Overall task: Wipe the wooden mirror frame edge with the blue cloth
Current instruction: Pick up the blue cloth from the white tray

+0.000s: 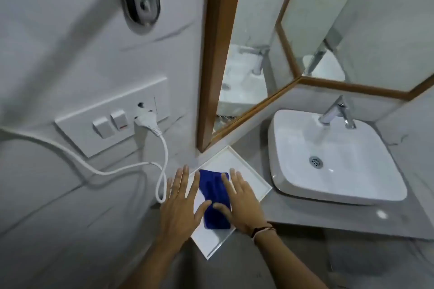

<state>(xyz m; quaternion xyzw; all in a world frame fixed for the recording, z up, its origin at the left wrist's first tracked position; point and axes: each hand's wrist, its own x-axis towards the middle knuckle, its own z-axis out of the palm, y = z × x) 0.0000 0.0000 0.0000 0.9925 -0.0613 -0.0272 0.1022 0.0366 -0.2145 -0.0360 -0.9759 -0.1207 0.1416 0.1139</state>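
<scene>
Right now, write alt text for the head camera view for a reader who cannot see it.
Two open hands, left hand and right hand, rest flat beside a folded blue cloth lying in a white tray on a grey counter. A wooden mirror frame rises behind the tray; a white sink sits to the right.

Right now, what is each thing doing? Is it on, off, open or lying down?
blue cloth: lying crumpled on the white tray, not picked up.
left hand: open, flat beside the cloth.
right hand: open, fingers resting on the cloth.
plug: pushed into the socket.
tap: no water running.
sink: empty.
</scene>
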